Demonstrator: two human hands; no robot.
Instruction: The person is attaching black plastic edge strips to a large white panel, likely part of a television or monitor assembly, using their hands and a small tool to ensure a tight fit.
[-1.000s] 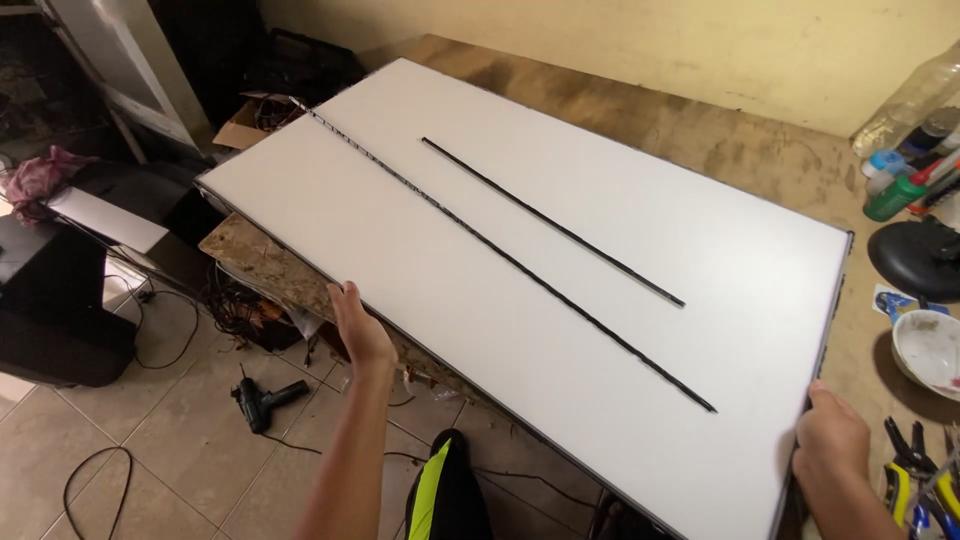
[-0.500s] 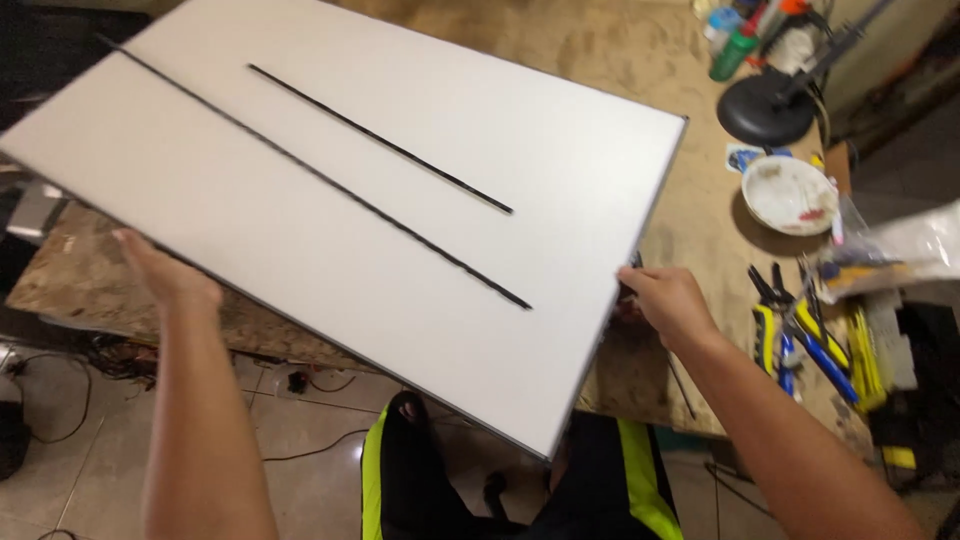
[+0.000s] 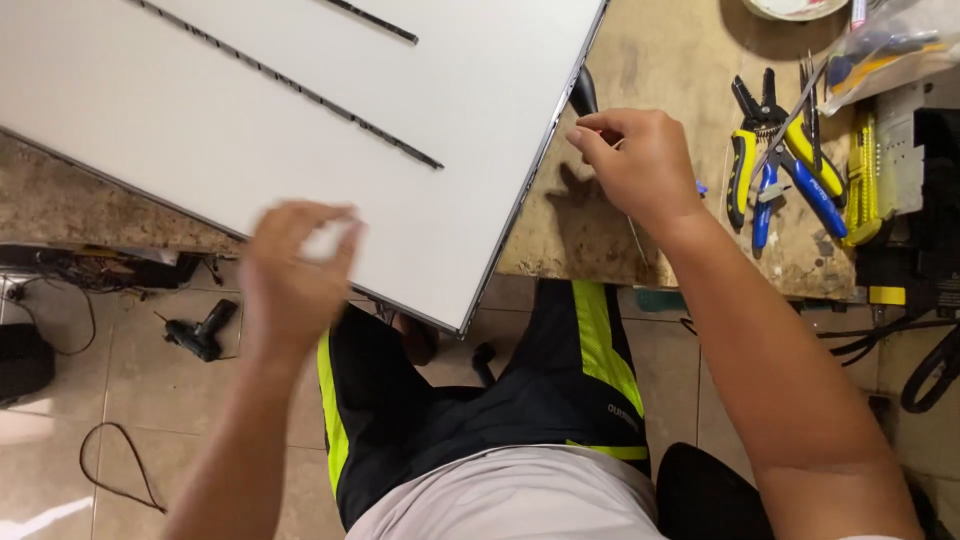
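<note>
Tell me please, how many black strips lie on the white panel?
2. A long black strip runs diagonally across the white panel, ending near its right edge. A shorter strip lies above it at the frame's top. Both continue out of view; more may be hidden.

Smooth matt white panel (image 3: 250,110) on rough, stained wooden bench (image 3: 640,230).

White flat panel (image 3: 250,120) — two black strips — overhanging the workbench.
</note>
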